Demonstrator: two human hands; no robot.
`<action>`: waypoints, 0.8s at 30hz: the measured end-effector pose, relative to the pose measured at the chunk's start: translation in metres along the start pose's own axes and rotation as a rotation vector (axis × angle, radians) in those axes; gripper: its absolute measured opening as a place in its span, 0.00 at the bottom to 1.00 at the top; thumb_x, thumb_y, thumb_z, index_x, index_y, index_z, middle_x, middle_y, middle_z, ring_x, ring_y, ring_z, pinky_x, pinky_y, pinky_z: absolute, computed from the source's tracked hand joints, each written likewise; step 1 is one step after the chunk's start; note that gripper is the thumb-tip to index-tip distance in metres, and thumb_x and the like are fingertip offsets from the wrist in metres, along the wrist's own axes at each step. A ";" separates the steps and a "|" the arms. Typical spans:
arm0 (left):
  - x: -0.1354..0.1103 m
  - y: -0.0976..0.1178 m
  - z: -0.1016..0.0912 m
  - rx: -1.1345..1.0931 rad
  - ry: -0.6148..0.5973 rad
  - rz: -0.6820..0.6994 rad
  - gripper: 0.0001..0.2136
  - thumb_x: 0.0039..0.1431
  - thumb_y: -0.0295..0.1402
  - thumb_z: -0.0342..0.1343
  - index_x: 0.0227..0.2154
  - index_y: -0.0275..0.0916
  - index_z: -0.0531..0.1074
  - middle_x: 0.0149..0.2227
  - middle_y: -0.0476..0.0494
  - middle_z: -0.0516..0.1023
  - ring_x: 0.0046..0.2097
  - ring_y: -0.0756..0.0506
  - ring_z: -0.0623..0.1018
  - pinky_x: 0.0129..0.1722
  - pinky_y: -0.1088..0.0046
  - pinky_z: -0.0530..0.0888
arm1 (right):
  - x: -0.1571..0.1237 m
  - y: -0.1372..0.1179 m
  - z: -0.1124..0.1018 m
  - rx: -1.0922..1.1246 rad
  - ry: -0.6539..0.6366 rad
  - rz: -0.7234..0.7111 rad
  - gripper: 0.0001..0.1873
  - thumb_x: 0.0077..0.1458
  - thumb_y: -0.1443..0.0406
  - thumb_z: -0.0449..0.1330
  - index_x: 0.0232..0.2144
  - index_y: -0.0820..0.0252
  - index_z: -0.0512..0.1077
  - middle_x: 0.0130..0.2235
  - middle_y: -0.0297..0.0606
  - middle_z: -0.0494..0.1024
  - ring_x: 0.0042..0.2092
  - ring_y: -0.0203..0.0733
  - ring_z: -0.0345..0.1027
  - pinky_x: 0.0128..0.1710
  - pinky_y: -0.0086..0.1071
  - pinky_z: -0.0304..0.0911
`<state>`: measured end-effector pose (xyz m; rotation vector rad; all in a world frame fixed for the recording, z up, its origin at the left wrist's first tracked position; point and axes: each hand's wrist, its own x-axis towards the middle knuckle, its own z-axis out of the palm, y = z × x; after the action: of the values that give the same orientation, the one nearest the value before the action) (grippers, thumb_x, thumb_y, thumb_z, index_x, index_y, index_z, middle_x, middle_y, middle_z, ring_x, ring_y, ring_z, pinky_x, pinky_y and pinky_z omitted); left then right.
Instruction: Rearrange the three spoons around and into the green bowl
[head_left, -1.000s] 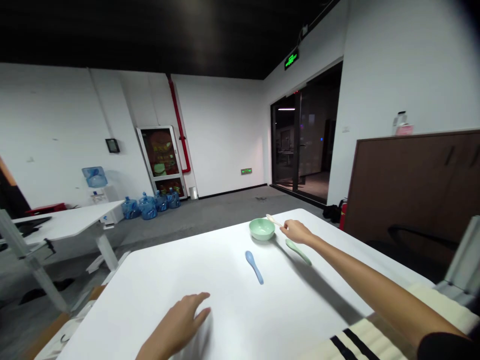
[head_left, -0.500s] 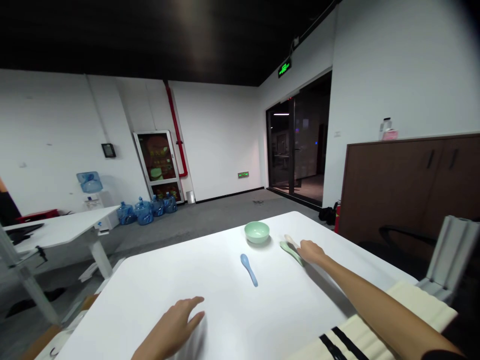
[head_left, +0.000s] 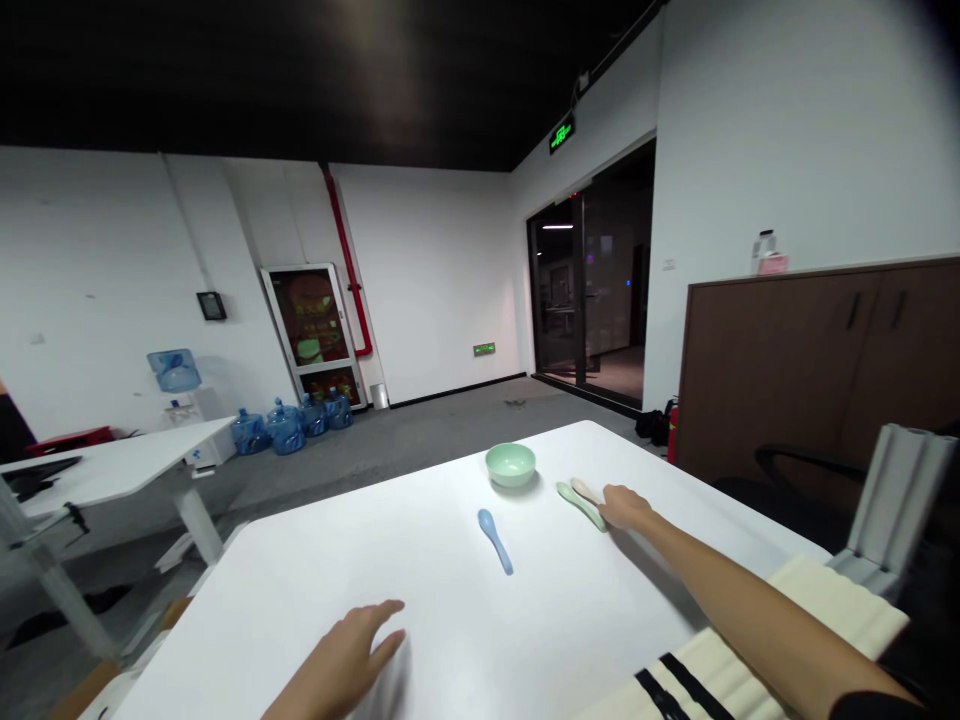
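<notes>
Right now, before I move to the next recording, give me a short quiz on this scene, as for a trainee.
1. True or false: the blue spoon lies on the white table, outside the mint-green bowl.
2. Which lies farthest from the right hand? A blue spoon, B green spoon, C cream spoon.
3. How many spoons are in view?

Key: 1 true; 2 A; 3 three.
</notes>
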<state>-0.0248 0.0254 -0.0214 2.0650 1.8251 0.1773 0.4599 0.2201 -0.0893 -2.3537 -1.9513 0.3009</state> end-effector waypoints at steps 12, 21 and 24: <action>0.001 0.000 0.001 -0.017 0.002 -0.010 0.28 0.58 0.55 0.44 0.57 0.47 0.67 0.57 0.45 0.72 0.58 0.39 0.69 0.57 0.63 0.65 | -0.007 -0.027 0.008 -0.054 0.078 -0.140 0.20 0.55 0.60 0.53 0.49 0.58 0.71 0.44 0.48 0.77 0.42 0.48 0.72 0.36 0.33 0.61; 0.005 -0.006 0.005 -0.044 -0.001 -0.007 0.29 0.57 0.56 0.45 0.56 0.48 0.67 0.56 0.45 0.72 0.58 0.39 0.70 0.57 0.62 0.65 | -0.009 -0.032 0.015 0.085 0.051 -0.139 0.27 0.54 0.62 0.55 0.56 0.61 0.65 0.46 0.50 0.76 0.41 0.47 0.72 0.35 0.32 0.58; 0.005 -0.006 0.004 -0.034 -0.012 -0.014 0.27 0.58 0.55 0.45 0.57 0.49 0.66 0.56 0.45 0.72 0.58 0.40 0.70 0.57 0.61 0.65 | -0.018 -0.048 0.015 0.120 0.053 -0.168 0.24 0.54 0.56 0.56 0.50 0.66 0.70 0.43 0.51 0.76 0.40 0.46 0.71 0.35 0.32 0.58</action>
<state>-0.0282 0.0297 -0.0281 2.0250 1.8162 0.1903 0.4075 0.2104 -0.0938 -2.0880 -2.0296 0.3312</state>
